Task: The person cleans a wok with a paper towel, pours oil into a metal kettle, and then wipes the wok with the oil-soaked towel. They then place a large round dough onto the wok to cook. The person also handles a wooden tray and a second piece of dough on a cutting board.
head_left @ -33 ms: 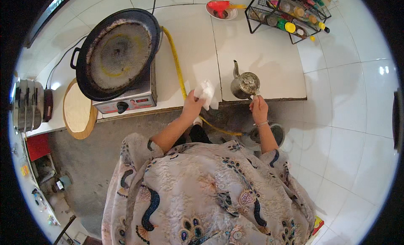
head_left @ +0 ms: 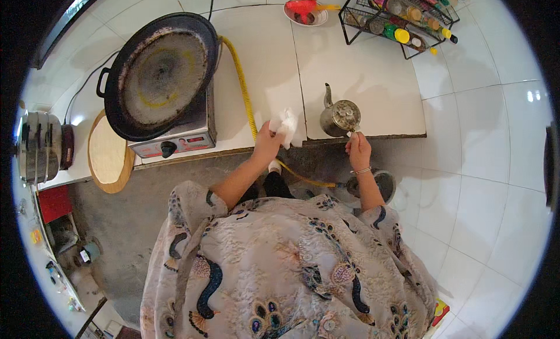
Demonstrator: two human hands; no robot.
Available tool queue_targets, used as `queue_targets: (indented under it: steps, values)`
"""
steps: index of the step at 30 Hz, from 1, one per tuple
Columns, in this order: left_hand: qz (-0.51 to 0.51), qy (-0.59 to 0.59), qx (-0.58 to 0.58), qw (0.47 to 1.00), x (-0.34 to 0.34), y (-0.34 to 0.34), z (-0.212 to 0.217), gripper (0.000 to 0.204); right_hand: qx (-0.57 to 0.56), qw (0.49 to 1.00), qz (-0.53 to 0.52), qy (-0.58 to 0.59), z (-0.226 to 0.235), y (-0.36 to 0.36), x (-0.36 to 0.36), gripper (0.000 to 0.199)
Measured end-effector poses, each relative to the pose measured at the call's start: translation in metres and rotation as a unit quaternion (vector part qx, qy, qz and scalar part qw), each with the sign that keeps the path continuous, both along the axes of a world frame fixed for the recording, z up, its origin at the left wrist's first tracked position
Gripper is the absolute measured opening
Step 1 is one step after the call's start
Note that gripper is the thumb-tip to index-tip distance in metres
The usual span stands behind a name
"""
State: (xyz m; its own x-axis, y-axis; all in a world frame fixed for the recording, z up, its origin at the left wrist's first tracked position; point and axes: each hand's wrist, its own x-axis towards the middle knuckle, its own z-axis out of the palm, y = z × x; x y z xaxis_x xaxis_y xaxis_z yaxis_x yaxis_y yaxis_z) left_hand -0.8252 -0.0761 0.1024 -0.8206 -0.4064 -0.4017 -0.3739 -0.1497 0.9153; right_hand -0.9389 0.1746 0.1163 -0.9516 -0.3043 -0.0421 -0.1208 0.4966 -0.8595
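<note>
Small silvery metal pot with a curved spout (head_left: 335,124), just one, stands right of centre on a white worktop (head_left: 373,59); the right hand (head_left: 358,148) pinches its near edge. The left hand (head_left: 266,146) grips crumpled white tissue (head_left: 287,127). One yellow coiled hose (head_left: 244,82) separates pot from one large round black wok (head_left: 164,71), upper left. One white bowl (head_left: 324,18) sits top centre; one black wire rack (head_left: 366,1), upper right, holds bottles too crowded to count.
</note>
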Motion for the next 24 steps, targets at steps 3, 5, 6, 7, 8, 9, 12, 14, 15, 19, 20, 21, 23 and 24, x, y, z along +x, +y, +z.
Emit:
queue_targets:
  steps: [3, 5, 6, 7, 8, 9, 12, 14, 15, 19, 20, 21, 23, 24]
  values:
    - [0.037, 0.119, 0.021, 0.992, -0.03, 0.007, -0.039, 0.032, -0.055, 0.998, -0.022, -0.036, -0.022, 0.006, -0.005, 0.034]
    - [0.032, 0.08, -0.043, 0.995, -0.049, 0.012, -0.044, 0.031, -0.075, 0.996, -0.026, -0.038, -0.037, 0.005, -0.012, 0.034]
    - [0.013, 0.028, -0.072, 0.997, -0.058, 0.011, -0.049, 0.032, -0.076, 0.996, -0.026, -0.026, -0.04, 0.004, -0.015, 0.033]
    - [-0.006, -0.023, -0.1, 0.995, -0.065, 0.01, -0.056, 0.032, -0.077, 0.997, -0.026, -0.014, -0.043, 0.002, -0.017, 0.033]
    - [0.001, -0.008, -0.092, 0.996, -0.069, 0.01, -0.068, 0.033, -0.079, 0.996, -0.032, -0.014, -0.043, -0.003, -0.017, 0.033]
    - [0.005, 0.01, -0.084, 0.996, -0.074, 0.01, -0.079, 0.033, -0.082, 0.996, -0.04, -0.011, -0.04, -0.008, -0.017, 0.033]
    - [-0.001, -0.005, -0.078, 0.997, -0.084, 0.014, -0.067, 0.033, -0.089, 0.995, -0.044, -0.021, -0.05, -0.011, -0.02, 0.032]
    - [0.029, 0.012, -0.053, 0.998, -0.084, 0.022, -0.059, 0.035, -0.094, 0.992, -0.041, -0.071, -0.045, -0.015, -0.018, 0.031]
    - [0.067, 0.046, -0.028, 0.996, -0.084, 0.03, -0.063, 0.036, -0.053, 0.998, -0.032, 0.003, -0.057, -0.008, -0.018, 0.03]
    - [0.046, 0.018, -0.053, 0.997, -0.072, 0.03, -0.051, 0.056, -0.034, 0.997, -0.001, 0.071, -0.089, 0.013, -0.018, 0.021]
    - [0.057, 0.016, -0.073, 0.996, -0.064, 0.031, -0.046, 0.059, -0.026, 0.995, 0.022, 0.089, -0.088, 0.014, -0.018, 0.023]
    - [0.072, 0.011, -0.087, 0.994, -0.055, 0.033, -0.042, 0.061, -0.006, 0.999, -0.03, -0.045, -0.051, 0.001, -0.012, 0.032]
    - [0.09, 0.087, -0.139, 0.982, -0.029, 0.03, -0.043, 0.062, 0.033, 0.999, -0.028, -0.029, -0.061, 0.01, -0.016, 0.032]
    - [0.072, 0.064, -0.12, 0.988, -0.018, 0.024, -0.033, 0.056, 0.042, 0.998, -0.037, 0.003, -0.056, 0.006, -0.014, 0.034]
